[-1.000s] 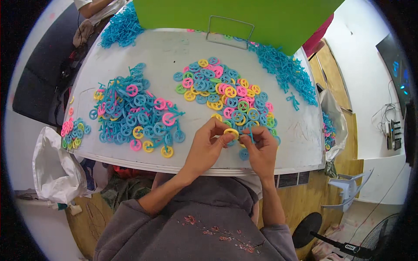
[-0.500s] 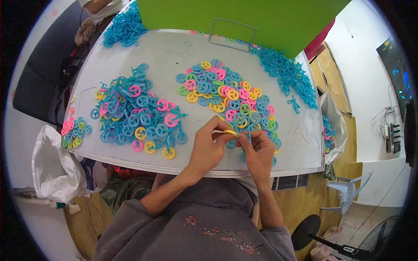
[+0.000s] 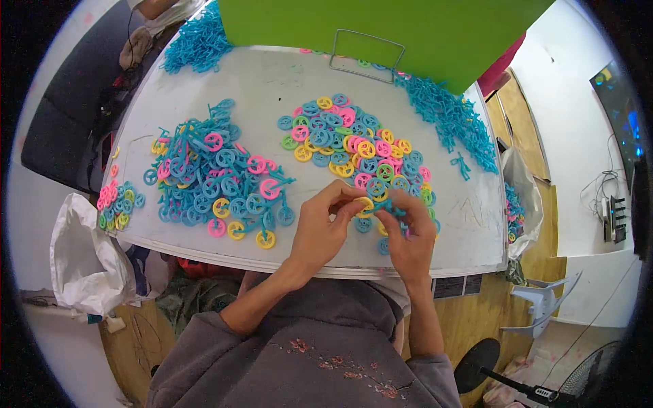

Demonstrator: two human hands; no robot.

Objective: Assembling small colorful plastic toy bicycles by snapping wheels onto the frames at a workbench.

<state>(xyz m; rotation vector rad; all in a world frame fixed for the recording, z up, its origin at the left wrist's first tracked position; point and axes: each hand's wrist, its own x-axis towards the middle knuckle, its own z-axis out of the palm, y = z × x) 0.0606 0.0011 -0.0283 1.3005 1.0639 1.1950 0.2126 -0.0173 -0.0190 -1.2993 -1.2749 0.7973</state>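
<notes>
My left hand [image 3: 325, 224] pinches a small yellow plastic wheel [image 3: 365, 204] above the near edge of the white table [image 3: 272, 81]. My right hand [image 3: 410, 234] meets it from the right and grips a blue plastic frame piece [image 3: 392, 210] touching the wheel. Just behind my hands lies a pile of loose wheels [image 3: 354, 146] in blue, yellow, pink and green. To the left sits a heap of assembled blue pieces with coloured wheels [image 3: 218, 183].
Blue frame parts are heaped at the back left [image 3: 197, 41] and along the right edge [image 3: 449, 115]. A green board [image 3: 381, 27] with a wire stand [image 3: 367, 49] stands at the back. A small wheel cluster [image 3: 117, 204] lies far left; a white bag [image 3: 85, 258] hangs beside the table.
Both hands stay together at the table's near edge, shifting only slightly; fingers have worked the yellow wheel against the blue piece.
</notes>
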